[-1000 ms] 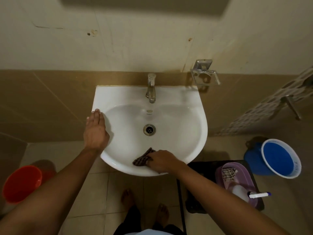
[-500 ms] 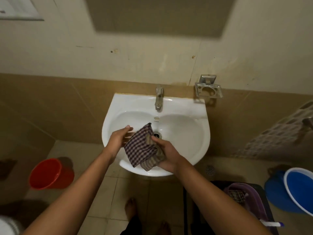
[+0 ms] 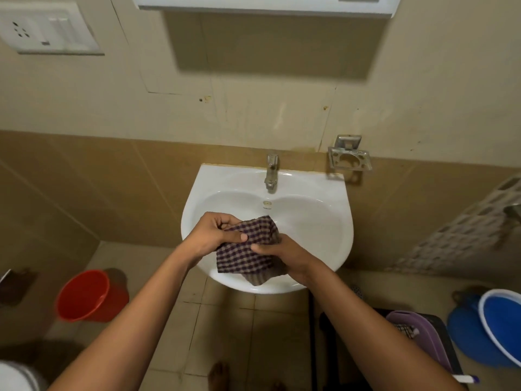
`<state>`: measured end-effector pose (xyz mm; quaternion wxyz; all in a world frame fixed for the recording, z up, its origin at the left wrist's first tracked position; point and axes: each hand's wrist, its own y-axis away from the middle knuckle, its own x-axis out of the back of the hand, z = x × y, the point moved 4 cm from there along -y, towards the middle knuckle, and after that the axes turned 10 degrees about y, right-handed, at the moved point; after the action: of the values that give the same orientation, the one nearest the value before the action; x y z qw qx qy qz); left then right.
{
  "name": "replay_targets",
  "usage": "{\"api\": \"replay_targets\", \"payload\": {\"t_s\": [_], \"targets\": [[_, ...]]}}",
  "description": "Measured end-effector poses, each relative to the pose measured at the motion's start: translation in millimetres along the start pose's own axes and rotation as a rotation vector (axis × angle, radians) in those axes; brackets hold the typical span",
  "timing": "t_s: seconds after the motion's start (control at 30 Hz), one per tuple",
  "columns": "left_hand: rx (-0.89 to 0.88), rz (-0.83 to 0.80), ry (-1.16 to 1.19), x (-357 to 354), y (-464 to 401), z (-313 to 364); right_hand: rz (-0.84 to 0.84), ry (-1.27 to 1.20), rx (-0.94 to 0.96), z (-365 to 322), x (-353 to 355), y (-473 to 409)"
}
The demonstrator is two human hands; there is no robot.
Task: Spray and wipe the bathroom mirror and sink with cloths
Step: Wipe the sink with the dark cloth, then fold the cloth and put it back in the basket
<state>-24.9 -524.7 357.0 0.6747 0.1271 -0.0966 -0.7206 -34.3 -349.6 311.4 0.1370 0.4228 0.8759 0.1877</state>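
Note:
A white wall-mounted sink point(image 3: 315, 221) with a metal tap point(image 3: 271, 172) sits below a white shelf or mirror-cabinet edge point(image 3: 265, 7) at the top of the frame. Above the basin's front half, both hands hold a purple-and-beige checked cloth point(image 3: 245, 253). My left hand point(image 3: 215, 235) grips its upper left part with curled fingers and thumb. My right hand point(image 3: 282, 253) pinches its right side, and a corner of cloth hangs below that hand. The drain is hidden behind the cloth.
A red bucket point(image 3: 84, 296) stands on the floor at left. At right are a blue bucket point(image 3: 499, 328) and a purple tub point(image 3: 414, 334) holding another checked cloth on a dark stand. A metal holder point(image 3: 349, 158) and a switch plate point(image 3: 48, 28) are on the wall.
My right hand lifted the cloth off the sink's front rim, and my left hand left the rim to take hold of it. The view tilted up and back, showing more wall.

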Motion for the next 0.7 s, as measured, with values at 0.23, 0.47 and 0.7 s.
{"api": "replay_targets", "payload": {"t_s": [0.23,0.47,0.7], "targets": [[0.093,-0.073,0.588,8,-1,-23,0.172,-0.411,0.075,-10,-7,-2],[0.15,-0.069,0.405,18,-4,-34,0.372,-0.395,0.075,-13,-19,-2],[0.046,-0.144,0.247,28,-16,-5,0.568,-0.188,0.134,-24,-20,12]]}}
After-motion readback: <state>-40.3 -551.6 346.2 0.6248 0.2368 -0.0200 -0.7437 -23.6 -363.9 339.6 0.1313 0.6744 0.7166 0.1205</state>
